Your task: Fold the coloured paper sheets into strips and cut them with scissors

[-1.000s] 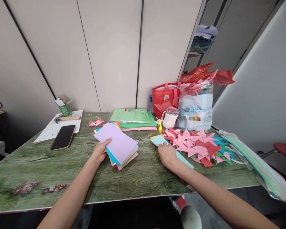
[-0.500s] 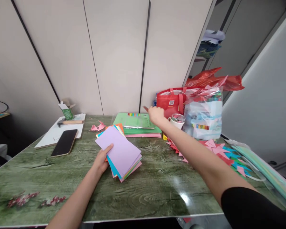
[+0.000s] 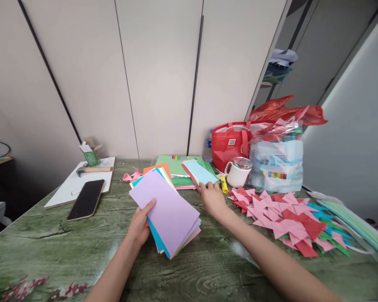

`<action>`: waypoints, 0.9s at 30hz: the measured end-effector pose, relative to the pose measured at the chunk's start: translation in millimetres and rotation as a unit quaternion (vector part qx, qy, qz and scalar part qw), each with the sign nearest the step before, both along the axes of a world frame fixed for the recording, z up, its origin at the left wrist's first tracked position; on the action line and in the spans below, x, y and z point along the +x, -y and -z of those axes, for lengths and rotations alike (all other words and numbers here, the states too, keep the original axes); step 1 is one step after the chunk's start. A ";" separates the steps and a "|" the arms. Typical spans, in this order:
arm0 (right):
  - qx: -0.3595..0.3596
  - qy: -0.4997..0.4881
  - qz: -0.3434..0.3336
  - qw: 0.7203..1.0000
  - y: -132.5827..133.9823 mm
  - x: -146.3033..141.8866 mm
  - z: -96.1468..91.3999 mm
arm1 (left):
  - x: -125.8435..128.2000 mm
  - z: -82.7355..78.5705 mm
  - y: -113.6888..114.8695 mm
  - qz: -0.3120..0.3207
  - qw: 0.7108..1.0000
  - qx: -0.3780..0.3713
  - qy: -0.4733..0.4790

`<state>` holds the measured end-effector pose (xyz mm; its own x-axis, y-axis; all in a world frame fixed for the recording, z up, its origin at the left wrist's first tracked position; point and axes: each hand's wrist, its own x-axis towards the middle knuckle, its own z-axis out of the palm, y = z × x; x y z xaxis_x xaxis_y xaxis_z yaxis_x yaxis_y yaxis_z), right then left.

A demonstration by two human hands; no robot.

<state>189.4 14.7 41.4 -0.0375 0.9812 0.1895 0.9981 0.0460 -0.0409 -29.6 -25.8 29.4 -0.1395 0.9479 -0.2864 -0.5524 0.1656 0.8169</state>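
Note:
My left hand (image 3: 140,223) grips the near-left edge of a stack of coloured paper rectangles (image 3: 170,212), with a lilac sheet on top and its thumb lying over it. My right hand (image 3: 211,198) is closed on a few paper sheets (image 3: 199,173), light blue on top with red beneath, and holds them over the edge of a green paper pack (image 3: 176,167) at the back of the table. A spread of folded pink, red, blue and green paper triangles (image 3: 285,220) lies to the right of my right hand.
The green wood-grain table (image 3: 66,247) carries a black phone (image 3: 86,199), a white board (image 3: 63,188) with a hammer (image 3: 93,169) and small green box (image 3: 90,156), a yellow glue stick (image 3: 223,184), a white mug (image 3: 239,172), a red bag (image 3: 231,144) and a plastic bag (image 3: 275,161).
My right hand went from the blue sheet by the triangles, reached to the back of the table, and has drawn back holding light blue and red sheets. The left hand stays on the stack.

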 end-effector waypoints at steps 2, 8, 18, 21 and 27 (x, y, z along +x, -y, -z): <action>-0.013 -0.021 -0.007 1.000 28.7 6.6 11.2 | 4.4 -1.7 3.9 0.004 0.999 0.030 -0.019; -0.006 -0.148 -0.055 0.988 48.8 15.3 4.9 | 14.4 -9.2 15.1 0.014 0.990 0.099 -0.095; -0.032 -0.683 -0.276 0.676 26.2 -41.6 17.1 | 18.6 2.4 7.6 -0.006 0.969 0.156 -0.190; 0.060 -0.692 -0.221 0.685 29.0 -43.4 21.9 | 16.9 1.5 7.7 0.000 0.956 0.190 -0.222; 0.199 -0.663 -0.181 0.699 42.0 -44.9 16.8 | 21.5 0.8 10.5 0.010 0.867 0.290 -0.405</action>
